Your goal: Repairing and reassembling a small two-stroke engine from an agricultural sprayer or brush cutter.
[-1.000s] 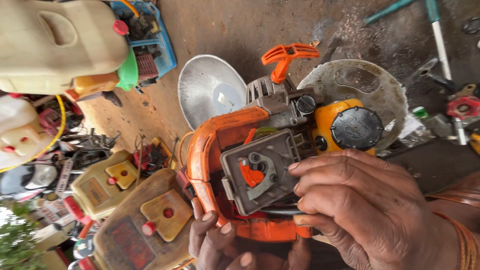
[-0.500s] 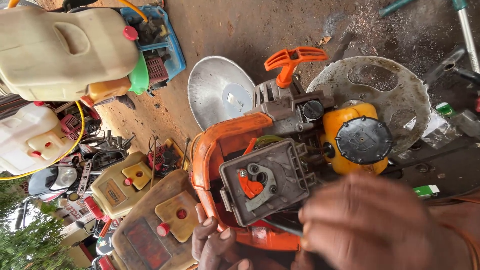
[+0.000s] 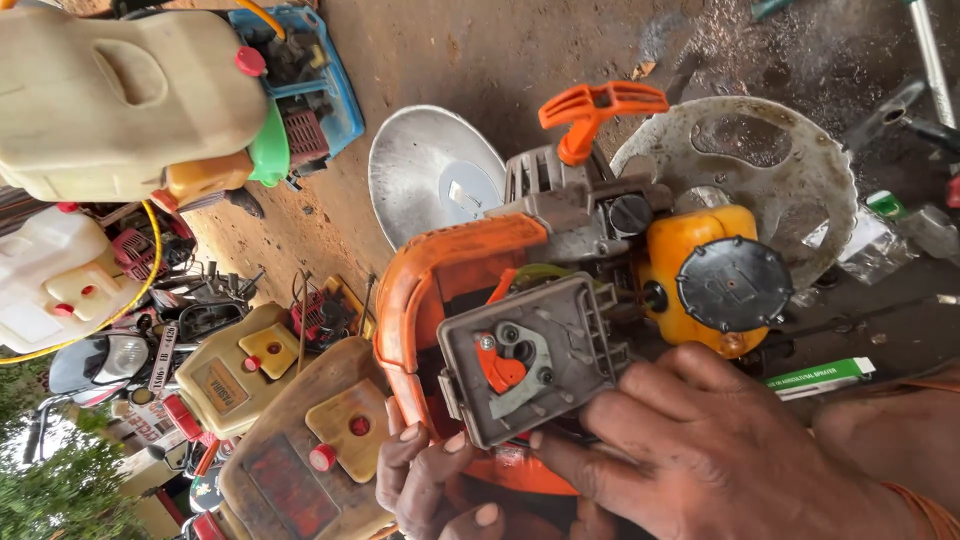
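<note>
Below the head camera we see an orange small engine unit [image 3: 470,300] resting over dirt ground, its grey air-filter base plate [image 3: 530,365] turned up toward us. Our left hand [image 3: 425,480] curls around the lower edge of the orange handle frame, fingers closed on it, apparently steadying the unit. Our right hand [image 3: 720,460] lies against the plate's right edge, fingertips pressed to its rim; whether it grips anything small we cannot tell. An orange choke lever [image 3: 498,368] shows inside the plate. Just beside it sits the yellow fuel tank with black cap [image 3: 733,285]. Behind stand an orange pull-start handle [image 3: 600,105] and a round metal blade [image 3: 435,180]; sprayer tanks [image 3: 110,100] lie well apart.
</note>
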